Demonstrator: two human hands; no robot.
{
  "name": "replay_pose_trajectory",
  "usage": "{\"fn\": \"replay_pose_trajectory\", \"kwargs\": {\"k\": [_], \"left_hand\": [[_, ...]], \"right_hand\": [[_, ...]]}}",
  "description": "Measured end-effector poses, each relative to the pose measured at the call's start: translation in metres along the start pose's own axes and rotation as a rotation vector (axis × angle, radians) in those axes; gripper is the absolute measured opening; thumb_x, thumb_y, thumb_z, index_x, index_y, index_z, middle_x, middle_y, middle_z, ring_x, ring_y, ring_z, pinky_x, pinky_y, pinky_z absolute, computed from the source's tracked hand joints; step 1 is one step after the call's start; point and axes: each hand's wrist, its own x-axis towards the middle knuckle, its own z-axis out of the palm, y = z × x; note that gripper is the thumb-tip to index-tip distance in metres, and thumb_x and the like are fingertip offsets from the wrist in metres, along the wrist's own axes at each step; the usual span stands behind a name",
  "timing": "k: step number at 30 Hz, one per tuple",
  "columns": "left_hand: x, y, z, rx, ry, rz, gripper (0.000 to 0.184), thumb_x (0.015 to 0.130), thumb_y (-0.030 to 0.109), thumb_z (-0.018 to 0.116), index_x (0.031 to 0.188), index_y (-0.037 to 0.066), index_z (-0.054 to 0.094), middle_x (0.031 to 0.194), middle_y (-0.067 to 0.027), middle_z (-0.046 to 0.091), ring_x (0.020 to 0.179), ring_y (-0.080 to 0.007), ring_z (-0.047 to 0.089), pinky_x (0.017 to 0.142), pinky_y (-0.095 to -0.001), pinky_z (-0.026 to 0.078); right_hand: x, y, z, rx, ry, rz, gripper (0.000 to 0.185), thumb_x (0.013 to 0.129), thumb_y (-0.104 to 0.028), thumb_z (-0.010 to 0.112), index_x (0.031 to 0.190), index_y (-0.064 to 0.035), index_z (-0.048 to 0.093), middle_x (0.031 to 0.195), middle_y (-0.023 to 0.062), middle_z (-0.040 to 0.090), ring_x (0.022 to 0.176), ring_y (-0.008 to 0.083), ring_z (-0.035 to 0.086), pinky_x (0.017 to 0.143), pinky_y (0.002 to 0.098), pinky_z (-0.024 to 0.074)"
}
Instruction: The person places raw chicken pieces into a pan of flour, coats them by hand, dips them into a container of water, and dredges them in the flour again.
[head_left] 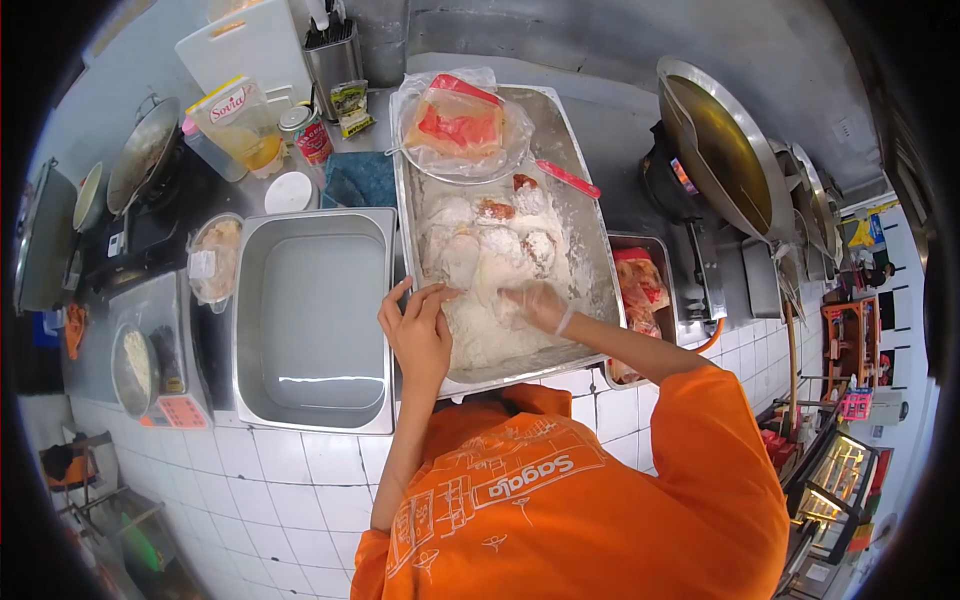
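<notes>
The right hand (537, 306), grip unclear, touches flour (490, 335) inside the metal tray (556, 135); the left hand (416, 325) splays over its left rim.

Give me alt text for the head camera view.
A person in an orange shirt has the right hand at white powder in a metal tray, beside coated pieces, the left hand at the tray's edge. A deep metal pan sits left, a large wok right.

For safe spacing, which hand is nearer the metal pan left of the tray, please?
Left: the left hand is beside the metal pan; the right hand farther, over the tray.
</notes>
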Motion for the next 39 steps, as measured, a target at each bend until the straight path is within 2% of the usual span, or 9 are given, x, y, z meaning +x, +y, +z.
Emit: {"fn": "replay_pose_trajectory", "kwargs": {"k": [3,8,12,15,21,27,33,36,39], "left_hand": [[0.000,-0.002,0.001,-0.005,0.013,0.014,0.033,0.078,-0.006,0.062,0.099,0.017,0.075,0.112,0.0025,0.070,0.123,-0.0296,0.049,0.105,-0.0436,0.033],[0.000,-0.001,-0.002,-0.050,0.034,0.019,0.036,0.079,-0.007,0.060,0.103,0.016,0.074,0.112,0.0009,0.070,0.120,-0.0302,0.051,0.104,-0.0432,0.034],[-0.002,-0.004,0.002,-0.079,0.071,0.011,0.041,0.080,-0.008,0.058,0.110,0.016,0.071,0.113,-0.0009,0.069,0.117,-0.0308,0.053,0.103,-0.0433,0.035],[-0.001,-0.003,0.000,-0.070,0.071,0.014,0.042,0.079,-0.008,0.058,0.112,0.016,0.070,0.115,-0.0012,0.068,0.117,-0.0307,0.053,0.103,-0.0433,0.036],[0.001,0.001,-0.001,-0.046,0.039,0.007,0.040,0.078,-0.008,0.060,0.108,0.016,0.072,0.115,0.0000,0.068,0.118,-0.0299,0.052,0.104,-0.0427,0.035],[0.001,0.003,-0.003,-0.039,0.023,-0.020,0.038,0.078,-0.008,0.060,0.105,0.016,0.074,0.114,0.0011,0.068,0.119,-0.0293,0.051,0.104,-0.0425,0.035],[0.001,0.001,-0.002,-0.033,0.015,-0.025,0.038,0.077,-0.008,0.061,0.103,0.016,0.074,0.114,0.0019,0.068,0.121,-0.0287,0.050,0.104,-0.0423,0.034],[0.001,0.001,-0.002,-0.023,0.002,-0.025,0.038,0.076,-0.008,0.061,0.103,0.016,0.075,0.114,0.0023,0.068,0.121,-0.0283,0.050,0.104,-0.0422,0.034],[0.002,0.000,-0.002,-0.018,-0.001,-0.028,0.039,0.076,-0.008,0.062,0.103,0.017,0.075,0.115,0.0027,0.068,0.122,-0.0281,0.050,0.105,-0.0422,0.033]], "right_hand": [[0.024,0.004,-0.022,0.504,-0.084,0.506,0.074,0.078,-0.025,0.077,0.144,-0.0091,0.048,0.110,0.0239,0.068,0.099,0.0333,0.067,0.085,0.0381,0.0548],[0.041,-0.044,-0.084,1.023,0.000,0.554,0.083,0.077,-0.031,0.079,0.146,-0.0018,0.042,0.126,0.0240,0.063,0.114,0.0329,0.063,0.097,0.0383,0.0501],[0.039,-0.035,-0.054,0.443,-0.242,0.467,0.098,0.077,-0.041,0.078,0.151,0.0022,0.030,0.142,0.0255,0.051,0.128,0.0353,0.054,0.106,0.0411,0.0443],[0.006,-0.019,-0.010,0.055,-0.408,0.138,0.097,0.079,-0.051,0.072,0.149,0.0050,0.033,0.145,0.0276,0.046,0.131,0.0387,0.050,0.110,0.0432,0.0405],[-0.015,-0.030,-0.035,0.218,-0.791,-0.033,0.076,0.091,-0.048,0.059,0.149,-0.0038,0.039,0.152,0.0254,0.037,0.139,0.0399,0.040,0.117,0.0444,0.0309],[-0.006,-0.020,-0.039,0.414,-0.903,0.177,0.065,0.093,-0.039,0.061,0.148,-0.0085,0.043,0.150,0.0211,0.045,0.138,0.0348,0.044,0.117,0.0435,0.0339],[0.019,0.035,-0.083,1.123,-0.541,0.661,0.047,0.087,-0.025,0.070,0.130,-0.0080,0.063,0.143,0.0138,0.055,0.126,0.0260,0.054,0.100,0.0430,0.0458],[0.027,0.075,-0.074,0.014,-0.328,0.282,0.060,0.085,-0.023,0.070,0.138,-0.0012,0.053,0.139,0.0200,0.055,0.128,0.0309,0.052,0.113,0.0372,0.0374],[0.026,0.077,-0.045,-0.074,-0.003,0.448,0.066,0.086,-0.025,0.064,0.138,0.0092,0.046,0.133,0.0262,0.055,0.122,0.0359,0.054,0.109,0.0404,0.0391]]}}
